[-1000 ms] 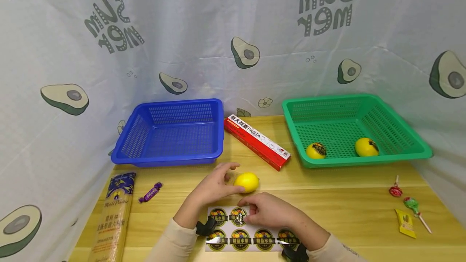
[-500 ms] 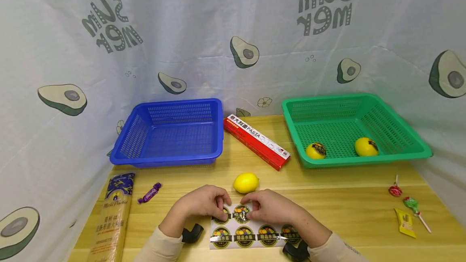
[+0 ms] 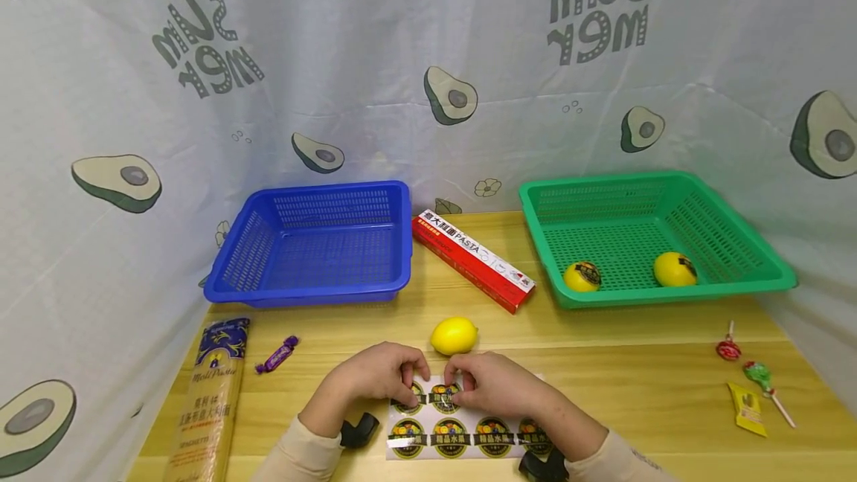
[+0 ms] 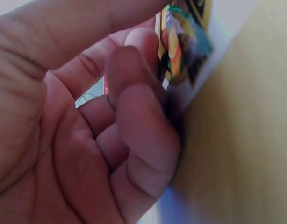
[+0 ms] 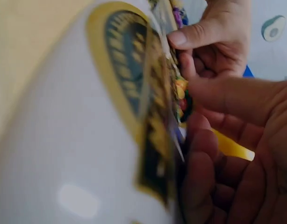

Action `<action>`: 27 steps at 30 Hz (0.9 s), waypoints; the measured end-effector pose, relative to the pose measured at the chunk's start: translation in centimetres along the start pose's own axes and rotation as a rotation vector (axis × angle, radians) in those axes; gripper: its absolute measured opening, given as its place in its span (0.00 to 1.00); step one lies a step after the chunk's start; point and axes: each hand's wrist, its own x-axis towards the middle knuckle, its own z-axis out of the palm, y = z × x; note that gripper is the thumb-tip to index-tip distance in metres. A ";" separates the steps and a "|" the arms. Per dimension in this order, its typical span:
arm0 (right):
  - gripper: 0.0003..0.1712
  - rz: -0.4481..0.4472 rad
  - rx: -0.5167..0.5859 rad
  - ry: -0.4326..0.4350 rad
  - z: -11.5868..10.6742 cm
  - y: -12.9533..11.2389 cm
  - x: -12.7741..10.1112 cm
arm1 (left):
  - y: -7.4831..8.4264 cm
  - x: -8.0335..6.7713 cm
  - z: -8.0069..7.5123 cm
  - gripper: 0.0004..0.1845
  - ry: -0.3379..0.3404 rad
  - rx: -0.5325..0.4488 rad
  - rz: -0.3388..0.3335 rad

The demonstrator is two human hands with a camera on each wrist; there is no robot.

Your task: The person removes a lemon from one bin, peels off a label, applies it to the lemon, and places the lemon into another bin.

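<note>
Both hands work at the top edge of the sticker sheet (image 3: 462,426), which lies flat on the tabletop (image 3: 636,385) at the near edge. The left hand (image 3: 382,374) has curled fingers pressing the sheet's upper left corner; the right hand (image 3: 492,385) pinches one sticker (image 3: 443,395) in the top row, apparently lifting its edge, though the wrist views are blurred. A lemon (image 3: 454,335) sits just beyond the fingers, untouched. Further back: blue basket (image 3: 315,244) left, green basket (image 3: 659,236) right holding two labelled lemons (image 3: 582,276), pasta box (image 3: 472,259) between them. A spaghetti packet (image 3: 207,393) and purple candy (image 3: 277,354) lie left; lollipops (image 3: 743,363) right
</note>
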 end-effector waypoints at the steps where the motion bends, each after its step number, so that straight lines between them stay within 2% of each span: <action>1: 0.09 0.003 -0.016 0.015 0.1 -0.1 0.0 | 0.0 0.0 0.0 0.15 -0.004 0.003 0.001; 5: 0.09 0.006 -0.079 0.061 0.5 -0.3 -0.1 | 0.1 -0.1 0.2 0.16 -0.011 0.015 0.007; 8: 0.09 -0.015 -0.091 0.057 0.4 -0.3 -0.2 | 0.3 -0.1 0.2 0.16 -0.003 0.028 0.002; 13: 0.07 -0.002 0.004 0.006 -0.5 -0.4 -0.3 | 0.3 -0.1 0.1 0.17 0.010 0.041 -0.009; 17: 0.06 0.052 0.088 0.028 -1.1 -0.7 -0.5 | 0.3 -0.1 0.0 0.16 -0.005 0.028 -0.007; 19: 0.06 0.069 0.116 0.055 -1.2 -0.9 -0.6 | 0.2 -0.2 -0.1 0.16 -0.018 -0.015 -0.003; 22: 0.04 0.085 0.159 0.081 -1.4 -1.1 -0.5 | 0.2 -0.2 -0.2 0.14 -0.013 -0.134 0.038; 25: 0.04 0.097 0.190 0.097 -1.5 -1.3 -0.4 | 0.4 0.1 -0.3 0.11 0.040 -0.248 0.117; 27: 0.03 0.103 0.210 0.102 -1.6 -1.4 -0.4 | 0.6 0.3 -0.2 0.09 0.095 -0.277 0.165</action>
